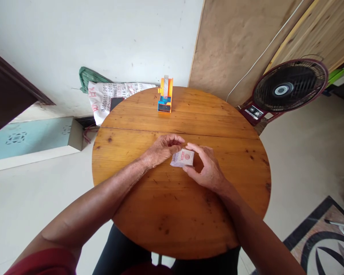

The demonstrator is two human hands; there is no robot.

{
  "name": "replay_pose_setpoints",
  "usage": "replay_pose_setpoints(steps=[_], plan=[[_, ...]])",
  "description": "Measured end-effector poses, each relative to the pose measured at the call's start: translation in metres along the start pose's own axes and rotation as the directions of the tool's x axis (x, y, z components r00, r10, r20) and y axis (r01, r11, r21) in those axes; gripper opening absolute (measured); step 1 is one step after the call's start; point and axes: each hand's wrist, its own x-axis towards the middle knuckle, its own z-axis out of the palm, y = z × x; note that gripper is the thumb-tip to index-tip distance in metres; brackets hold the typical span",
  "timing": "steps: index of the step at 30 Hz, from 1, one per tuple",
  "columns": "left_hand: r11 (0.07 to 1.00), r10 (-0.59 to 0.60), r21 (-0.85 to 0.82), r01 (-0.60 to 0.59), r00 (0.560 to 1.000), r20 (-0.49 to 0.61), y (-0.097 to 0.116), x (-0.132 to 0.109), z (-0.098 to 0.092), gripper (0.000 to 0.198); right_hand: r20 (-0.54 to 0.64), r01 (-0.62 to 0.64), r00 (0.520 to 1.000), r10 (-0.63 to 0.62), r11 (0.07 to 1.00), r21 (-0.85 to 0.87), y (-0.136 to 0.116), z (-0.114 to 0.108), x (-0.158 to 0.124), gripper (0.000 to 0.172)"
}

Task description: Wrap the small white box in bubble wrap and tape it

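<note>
A small deck of cards [184, 157] with a red and white face sits just above the round wooden table [172, 214], near its middle. My right hand [206, 170] grips the deck from the right, thumb underneath and fingers curled over its top edge. My left hand [162, 149] is at the deck's left side, its fingers bent and pinched together at the deck's upper left corner. Both forearms reach in from the near edge.
An orange and blue plastic device [165, 96] with a grey slot stands at the table's far edge. A printed white sack [114, 97] and green bag lie behind the table by the wall. A floor fan [286, 88] stands at the right, a patterned rug [323, 236] at lower right.
</note>
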Motion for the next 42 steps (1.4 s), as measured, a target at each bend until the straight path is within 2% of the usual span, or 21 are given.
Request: replay_pose_setpoints(steps=[3,7,9,17,29,36,42], plan=[[1.0,0.021,0.004,-0.021,0.998,-0.053,0.003,0.0,0.0,0.021,-0.028,-0.017,0.999,0.018,0.999,0.032,-0.002,-0.008,0.001,0.051],[0.998,0.045,0.043,-0.038,0.983,-0.176,0.008,0.001,-0.001,0.018,-0.169,-0.078,0.981,0.097,0.991,0.112,0.0,-0.012,0.002,0.017],[0.997,0.041,0.068,-0.026,0.973,-0.227,0.008,0.002,-0.002,0.016,-0.218,-0.098,0.968,0.124,0.987,0.127,0.002,-0.012,0.003,0.006],[0.998,-0.006,0.058,0.019,0.975,-0.221,0.008,0.005,-0.003,0.012,-0.229,-0.118,0.963,0.144,0.985,0.123,0.003,-0.009,0.001,0.015],[0.995,-0.017,0.095,0.038,0.976,-0.217,0.008,0.005,-0.003,0.012,-0.158,-0.012,0.987,0.024,0.997,0.076,0.0,-0.003,0.003,0.008],[0.991,-0.049,0.117,0.064,0.991,-0.121,0.006,0.002,-0.004,0.023,-0.136,0.027,0.99,-0.024,1.0,0.013,-0.002,-0.002,0.004,0.01],[0.986,-0.067,0.148,0.08,0.994,-0.087,0.005,0.003,-0.004,0.02,-0.157,0.052,0.986,-0.055,0.998,-0.026,0.0,-0.001,0.005,0.01]])
